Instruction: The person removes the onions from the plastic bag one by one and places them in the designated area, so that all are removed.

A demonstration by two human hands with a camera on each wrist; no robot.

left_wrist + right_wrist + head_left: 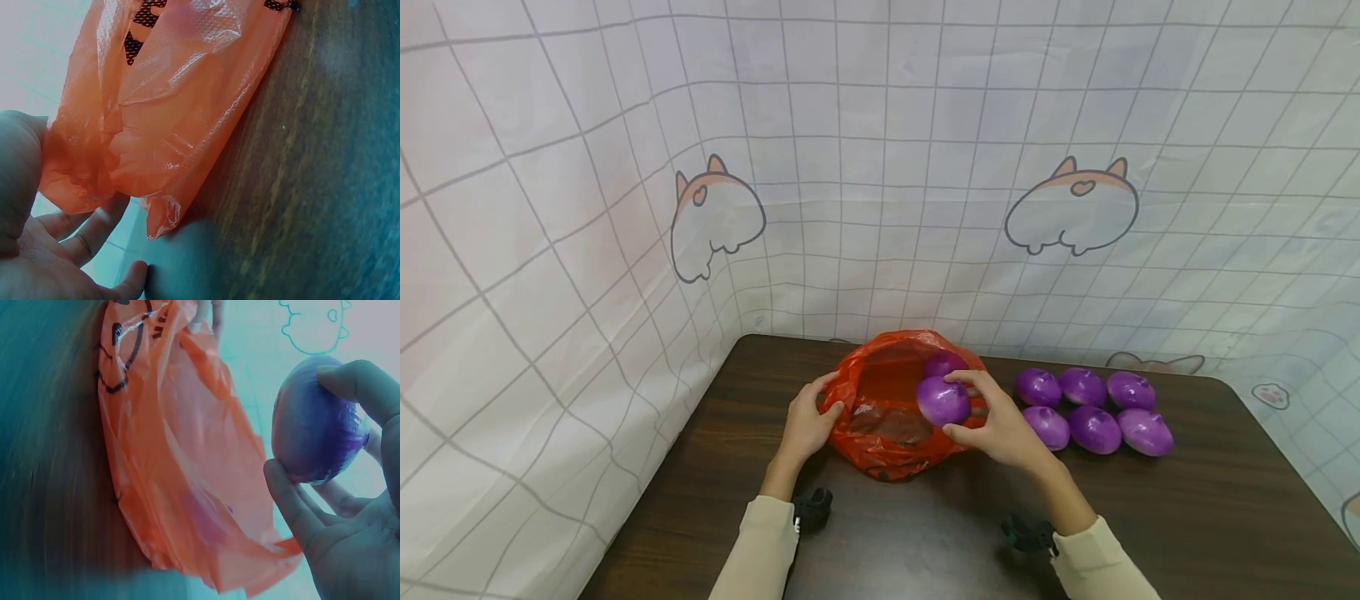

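A red plastic bag (880,461) stands on the table with its mouth spread wide, and one purple onion (943,362) shows inside at its right. My left hand (806,427) holds the bag's left rim, thumb on one side and fingers on the other. Above the right part of the bag's mouth, my right hand (1002,427) grips another purple onion (312,425) between thumb and fingers. In the right wrist view this onion is apart from the bag, and its small pointed tip faces the palm. Dark print marks the bag's outside.
To the right of the bag, several purple onions (1094,429) lie in two rows on the dark wooden table (1217,500). A white gridded cloth (880,167) hangs behind the table and along its left side. Black straps (1028,533) sit at both wrists.
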